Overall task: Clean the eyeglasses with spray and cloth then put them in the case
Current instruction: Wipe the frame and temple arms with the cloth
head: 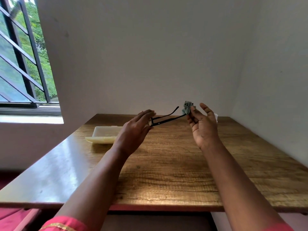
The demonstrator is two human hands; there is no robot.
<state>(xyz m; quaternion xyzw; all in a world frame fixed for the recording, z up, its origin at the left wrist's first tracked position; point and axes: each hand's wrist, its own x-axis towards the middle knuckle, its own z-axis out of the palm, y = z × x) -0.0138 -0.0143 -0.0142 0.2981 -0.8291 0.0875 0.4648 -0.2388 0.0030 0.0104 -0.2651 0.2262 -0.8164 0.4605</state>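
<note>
**Glasses held aloft between both hands, cloth at one temple tip**

The black-framed eyeglasses [164,118] hang in the air above the far half of the tabletop [166,164], their temples unfolded and pointing away to the right. The left hand [135,129] holds them at the front of the frame; its fingers [146,115] stretch forward over that end, and how the thumb underneath meets the frame is hidden. The right hand [202,125] is raised, palm facing the camera, and pinches a crumpled grey-green cloth [187,107] between thumb and fingertips, the other fingers loosely spread. The cloth sits against the far tip of the nearer temple.

Below and behind the left hand, an open cream-coloured case [105,135] lies on the tabletop near its left edge, toward the far side. A small white object [216,117] shows just past the right hand near the far edge; what it is cannot be told.

The wooden tabletop stands in a corner of pale walls. A barred window [25,60] with greenery outside is at the left. Pink sleeves [65,225] show at the bottom.
</note>
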